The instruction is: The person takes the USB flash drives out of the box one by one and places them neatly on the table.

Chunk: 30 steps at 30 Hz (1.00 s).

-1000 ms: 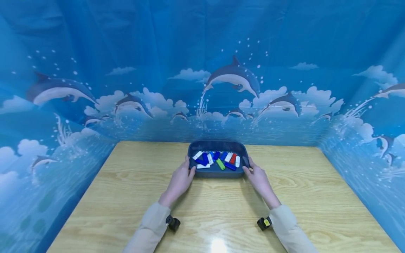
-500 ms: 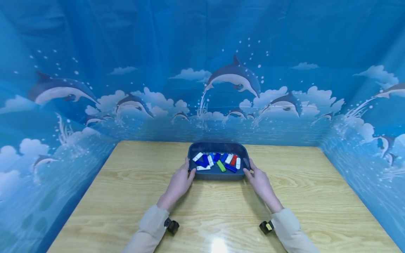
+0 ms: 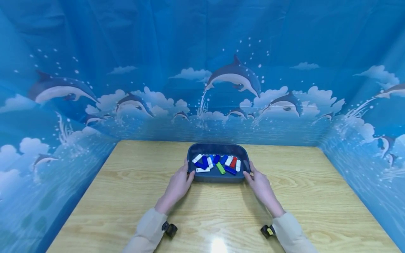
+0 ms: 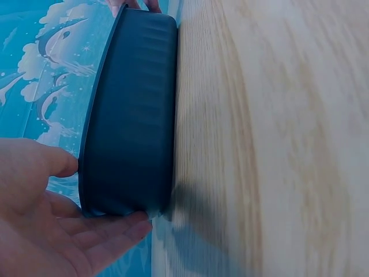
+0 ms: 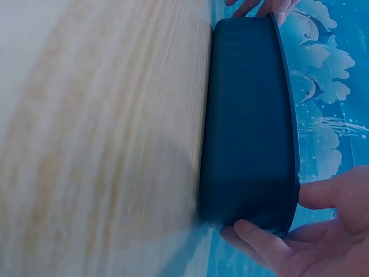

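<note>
- The left hand (image 3: 176, 182) held the left end of the dark tray (image 3: 218, 179), thumb at the rim, fingers against the wall.
- The one tray was between both hands, near the far edge of the table (image 3: 126, 196); it looked stiff and light, likely best held by its short ends.
- Inside lay five white pieces (image 3: 238, 165), seemingly six blue pieces (image 3: 230, 170), one green piece (image 3: 220, 168), one red piece (image 3: 233, 162).
- The right hand (image 3: 262, 184) gripped the right end.

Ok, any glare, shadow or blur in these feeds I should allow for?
Head: bright glare low on the wooden table, soft shadows in front of the tray; left wrist: dim, bluish, shadow by the tray's lower end, wood grain soft at far right; right wrist: similarly dim, grain blurred toward the left.
</note>
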### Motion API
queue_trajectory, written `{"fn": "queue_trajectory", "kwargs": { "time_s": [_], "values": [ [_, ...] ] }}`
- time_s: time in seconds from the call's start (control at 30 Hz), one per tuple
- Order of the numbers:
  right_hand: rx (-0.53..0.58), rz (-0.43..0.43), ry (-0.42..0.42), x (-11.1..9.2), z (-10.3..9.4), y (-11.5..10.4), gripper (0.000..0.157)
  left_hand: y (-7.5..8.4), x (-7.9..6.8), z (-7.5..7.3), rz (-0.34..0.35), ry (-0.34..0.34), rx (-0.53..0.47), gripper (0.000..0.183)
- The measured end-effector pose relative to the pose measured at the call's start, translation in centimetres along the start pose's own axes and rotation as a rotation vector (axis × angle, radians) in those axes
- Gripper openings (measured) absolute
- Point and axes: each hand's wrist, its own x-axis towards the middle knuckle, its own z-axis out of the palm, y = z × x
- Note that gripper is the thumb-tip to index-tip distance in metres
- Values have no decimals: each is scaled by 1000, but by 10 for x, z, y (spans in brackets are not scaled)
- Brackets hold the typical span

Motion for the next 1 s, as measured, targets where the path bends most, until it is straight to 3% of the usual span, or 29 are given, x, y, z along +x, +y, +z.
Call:
{"fn": "queue_trajectory", "kwargs": {
  "time_s": [0.57, 1.0],
  "values": [
    [-41, -17, 0, -13, 1, -6, 65, -2, -13, -3, 36, 15, 2, 63],
    [-59, -38, 26, -21, 3, -6, 64, 1, -22, -3, -26, -11, 5, 65]
  ]
}}
